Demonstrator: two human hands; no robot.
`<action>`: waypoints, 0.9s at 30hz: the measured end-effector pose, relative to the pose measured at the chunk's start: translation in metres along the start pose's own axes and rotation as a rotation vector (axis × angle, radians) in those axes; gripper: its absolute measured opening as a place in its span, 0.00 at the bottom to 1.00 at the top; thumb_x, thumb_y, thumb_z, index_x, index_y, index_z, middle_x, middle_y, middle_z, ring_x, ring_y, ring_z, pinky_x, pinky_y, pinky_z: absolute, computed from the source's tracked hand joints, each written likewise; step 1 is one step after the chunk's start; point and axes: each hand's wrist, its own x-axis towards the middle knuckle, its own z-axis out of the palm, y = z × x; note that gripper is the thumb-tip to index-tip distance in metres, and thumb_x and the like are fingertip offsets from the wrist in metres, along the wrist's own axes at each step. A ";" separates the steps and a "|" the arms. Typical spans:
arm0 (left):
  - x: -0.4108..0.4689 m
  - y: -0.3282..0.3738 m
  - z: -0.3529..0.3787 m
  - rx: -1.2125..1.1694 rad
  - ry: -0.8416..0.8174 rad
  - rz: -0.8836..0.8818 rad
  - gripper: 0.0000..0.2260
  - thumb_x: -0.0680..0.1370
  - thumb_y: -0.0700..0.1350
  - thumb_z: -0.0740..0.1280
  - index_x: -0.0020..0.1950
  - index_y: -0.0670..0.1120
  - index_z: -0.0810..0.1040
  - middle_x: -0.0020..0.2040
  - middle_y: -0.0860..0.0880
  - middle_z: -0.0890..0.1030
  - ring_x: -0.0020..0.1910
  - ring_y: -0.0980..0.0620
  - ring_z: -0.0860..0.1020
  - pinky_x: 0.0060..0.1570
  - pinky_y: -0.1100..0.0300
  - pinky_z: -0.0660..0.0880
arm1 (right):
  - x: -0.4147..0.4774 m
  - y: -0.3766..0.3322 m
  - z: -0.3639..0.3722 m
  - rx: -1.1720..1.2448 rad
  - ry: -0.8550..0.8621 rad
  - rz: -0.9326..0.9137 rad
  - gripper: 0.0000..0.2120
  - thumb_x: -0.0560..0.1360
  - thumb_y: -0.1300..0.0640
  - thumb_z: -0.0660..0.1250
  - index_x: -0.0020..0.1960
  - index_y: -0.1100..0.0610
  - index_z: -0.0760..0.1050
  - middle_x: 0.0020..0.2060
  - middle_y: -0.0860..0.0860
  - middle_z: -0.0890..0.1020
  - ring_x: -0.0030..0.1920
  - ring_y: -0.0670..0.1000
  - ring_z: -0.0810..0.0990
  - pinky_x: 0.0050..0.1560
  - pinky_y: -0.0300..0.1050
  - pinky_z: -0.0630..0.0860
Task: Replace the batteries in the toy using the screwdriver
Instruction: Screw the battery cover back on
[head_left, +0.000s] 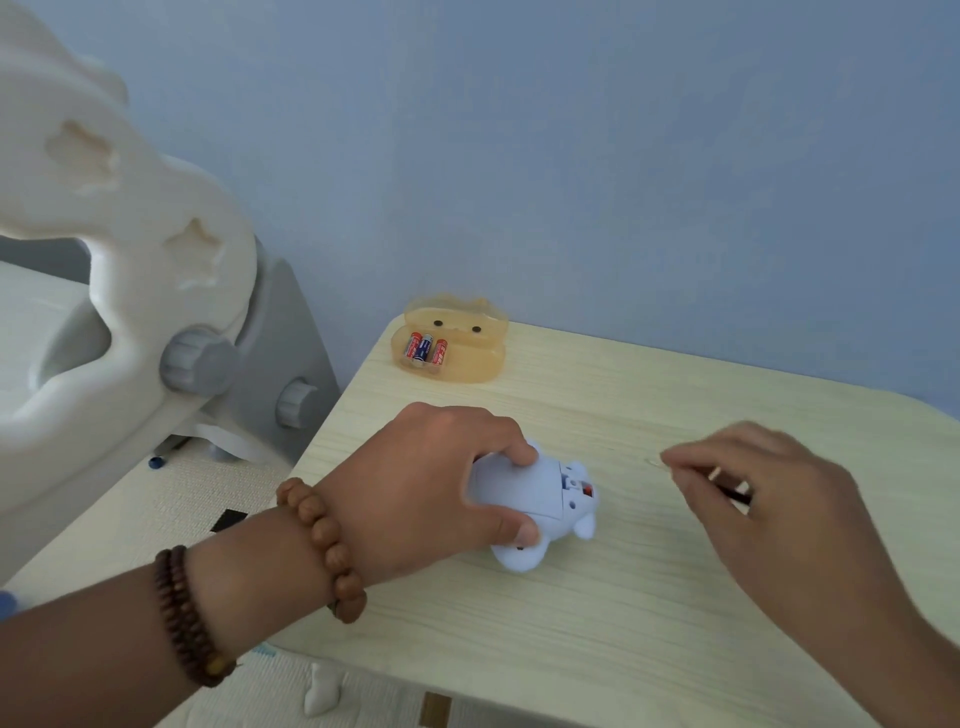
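Observation:
A pale blue toy animal (545, 504) lies belly-up on the light wooden table (571, 613). My left hand (431, 488) grips its body from the left, thumb on the near side and fingers over the far side. The toy's battery compartment (575, 483) faces up, with something red showing inside. My right hand (763, 499) hovers to the right of the toy, blurred, with its fingers curled round a thin dark tool (732, 483) that looks like the screwdriver. Three red and blue batteries (426, 351) lie in a translucent orange box (467, 358) at the table's far edge.
A large white and grey plastic children's fixture (156, 291) stands left of the table. Below the table lies a cream mat (197, 499). A blue wall (571, 156) runs behind. Beaded bracelets (322, 545) circle my left wrist.

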 end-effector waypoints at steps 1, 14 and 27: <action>0.000 0.000 0.000 0.001 -0.002 0.002 0.24 0.64 0.65 0.72 0.57 0.59 0.77 0.53 0.63 0.80 0.52 0.62 0.78 0.52 0.57 0.77 | -0.007 0.006 0.006 -0.007 -0.001 0.064 0.10 0.72 0.62 0.75 0.44 0.46 0.85 0.39 0.38 0.82 0.41 0.45 0.80 0.44 0.33 0.72; 0.000 -0.002 0.002 0.001 -0.013 0.013 0.23 0.66 0.63 0.72 0.58 0.59 0.76 0.54 0.62 0.80 0.54 0.60 0.77 0.53 0.57 0.76 | -0.027 -0.001 0.021 0.012 -0.054 0.100 0.17 0.72 0.56 0.75 0.56 0.41 0.76 0.53 0.36 0.78 0.56 0.42 0.77 0.53 0.33 0.71; -0.002 -0.003 -0.002 -0.080 -0.116 0.078 0.34 0.72 0.67 0.67 0.74 0.59 0.61 0.67 0.64 0.69 0.65 0.65 0.69 0.63 0.67 0.68 | -0.003 -0.039 0.031 0.462 -0.269 0.096 0.15 0.72 0.37 0.66 0.57 0.36 0.79 0.47 0.37 0.85 0.47 0.40 0.84 0.48 0.35 0.77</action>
